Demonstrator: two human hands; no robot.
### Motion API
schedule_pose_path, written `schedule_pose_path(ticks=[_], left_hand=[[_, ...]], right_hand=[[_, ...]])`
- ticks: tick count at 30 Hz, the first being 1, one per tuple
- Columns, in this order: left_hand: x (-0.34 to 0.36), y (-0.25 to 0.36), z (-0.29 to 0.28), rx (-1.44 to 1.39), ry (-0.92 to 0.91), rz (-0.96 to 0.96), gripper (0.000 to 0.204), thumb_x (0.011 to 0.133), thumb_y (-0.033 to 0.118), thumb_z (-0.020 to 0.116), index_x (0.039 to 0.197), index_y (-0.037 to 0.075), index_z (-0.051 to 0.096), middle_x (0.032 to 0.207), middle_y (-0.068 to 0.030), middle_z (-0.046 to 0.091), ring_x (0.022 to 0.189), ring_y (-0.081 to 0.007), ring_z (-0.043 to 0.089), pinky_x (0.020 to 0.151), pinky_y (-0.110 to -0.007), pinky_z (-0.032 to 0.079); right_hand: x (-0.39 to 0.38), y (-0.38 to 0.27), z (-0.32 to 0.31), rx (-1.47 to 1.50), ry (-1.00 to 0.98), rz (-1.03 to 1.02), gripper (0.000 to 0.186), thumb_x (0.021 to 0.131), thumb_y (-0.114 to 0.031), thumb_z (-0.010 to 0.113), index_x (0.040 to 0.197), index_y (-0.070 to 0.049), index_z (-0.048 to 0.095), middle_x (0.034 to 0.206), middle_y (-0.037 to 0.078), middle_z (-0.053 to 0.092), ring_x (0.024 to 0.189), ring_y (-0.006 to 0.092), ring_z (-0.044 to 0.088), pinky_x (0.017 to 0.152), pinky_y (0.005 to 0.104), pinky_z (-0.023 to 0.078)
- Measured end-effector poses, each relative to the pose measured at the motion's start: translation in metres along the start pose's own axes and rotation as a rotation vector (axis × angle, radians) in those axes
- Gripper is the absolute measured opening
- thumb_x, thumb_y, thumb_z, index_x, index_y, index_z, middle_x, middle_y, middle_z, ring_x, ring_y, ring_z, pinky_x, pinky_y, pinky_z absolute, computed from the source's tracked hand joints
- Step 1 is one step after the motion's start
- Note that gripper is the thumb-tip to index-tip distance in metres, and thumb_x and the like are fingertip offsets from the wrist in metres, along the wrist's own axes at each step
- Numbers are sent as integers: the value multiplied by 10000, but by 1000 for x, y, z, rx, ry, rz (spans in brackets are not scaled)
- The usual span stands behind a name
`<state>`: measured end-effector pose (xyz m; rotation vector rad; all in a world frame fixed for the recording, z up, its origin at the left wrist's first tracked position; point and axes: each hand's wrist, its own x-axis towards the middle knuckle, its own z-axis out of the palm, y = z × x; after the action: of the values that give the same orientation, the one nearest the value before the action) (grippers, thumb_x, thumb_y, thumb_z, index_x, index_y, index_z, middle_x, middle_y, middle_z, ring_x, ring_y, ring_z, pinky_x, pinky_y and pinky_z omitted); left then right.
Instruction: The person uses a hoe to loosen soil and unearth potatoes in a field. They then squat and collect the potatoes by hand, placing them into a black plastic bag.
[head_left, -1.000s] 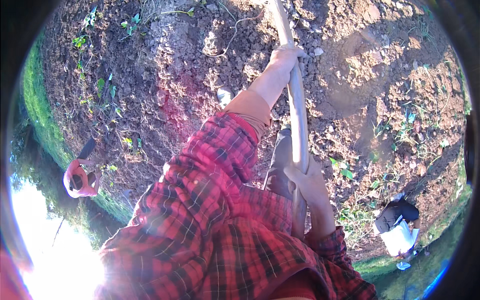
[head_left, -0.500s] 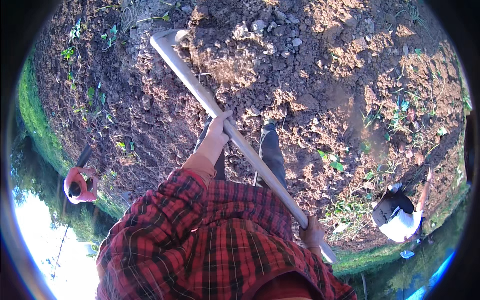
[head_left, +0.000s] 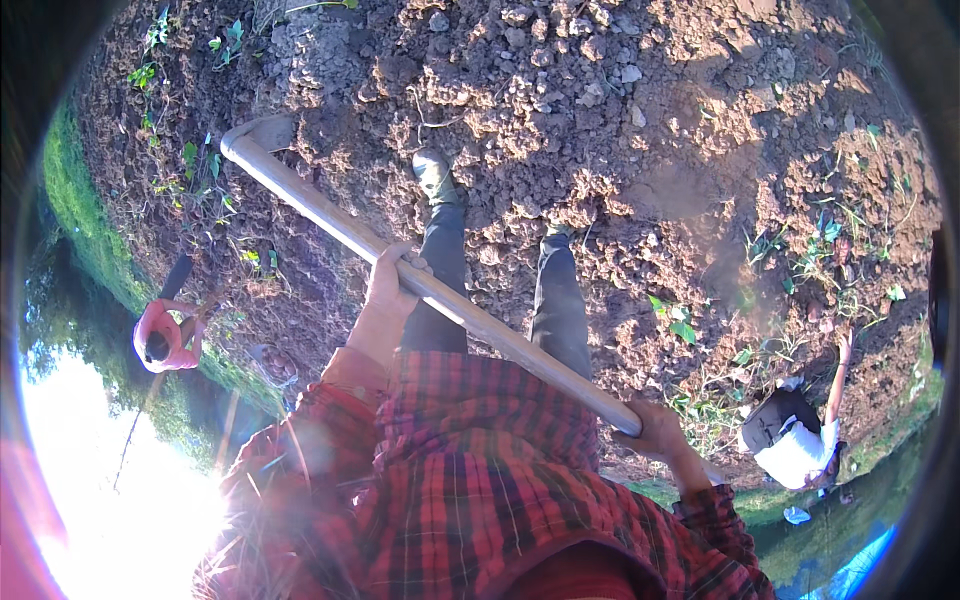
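Broken brown soil (head_left: 650, 200) spreads around me, edged with green grass (head_left: 90, 215) at far left. One person in pink (head_left: 165, 335) is off to my left, another in a white top (head_left: 800, 455) to my right, reaching toward the soil. My legs (head_left: 440, 265) stand beneath the hoe (head_left: 480, 321), which slants across my front, its long axis running from the blade (head_left: 272, 132), ahead and left, back toward my right hip. My left grip (head_left: 390, 283) is closed around mid-handle, my right grip (head_left: 655, 430) wrapped nearer the butt. Small leaves (head_left: 683, 330) sprout right of my legs.
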<state>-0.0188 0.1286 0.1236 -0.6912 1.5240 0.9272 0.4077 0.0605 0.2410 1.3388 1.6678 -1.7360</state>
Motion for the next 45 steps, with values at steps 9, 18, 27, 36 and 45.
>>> schedule_pose_path(ticks=[9,18,27,36,45], left_hand=[[112,148,-33,605,335,362,256,661,72,663,850,-66,558,674,-95,591,550,-192,600,448,-292,492],[204,246,-76,1622,831,352,760,562,380,698,1064,-140,464,893,-191,619,790,-275,638,711,-337,516],[229,283,-84,1672,815,358,587,589,422,711,937,-44,627,916,-180,637,852,-263,628,736,-336,483],[225,280,-80,1603,777,337,566,589,337,708,930,-101,596,885,-210,629,808,-280,635,720,-346,490],[218,281,-75,1600,800,342,599,607,367,697,953,-108,578,911,-230,620,856,-297,625,748,-355,494]], right_hand=[[133,-118,-35,640,-333,-3,409,744,-298,672,1051,-53,559,941,136,602,876,237,606,763,326,472],[337,-95,-31,-296,353,-158,432,795,-210,603,1184,-85,464,1164,132,504,987,268,556,822,334,480],[614,-146,-50,-726,545,-502,822,677,6,549,1390,-155,172,1371,239,248,1025,361,519,848,419,439],[669,-168,-55,-371,485,53,658,666,-418,674,1213,-152,424,855,199,613,779,279,613,629,388,478],[622,-44,-50,-96,787,6,753,673,-344,730,1259,-64,349,1001,217,521,884,283,549,769,415,482]])
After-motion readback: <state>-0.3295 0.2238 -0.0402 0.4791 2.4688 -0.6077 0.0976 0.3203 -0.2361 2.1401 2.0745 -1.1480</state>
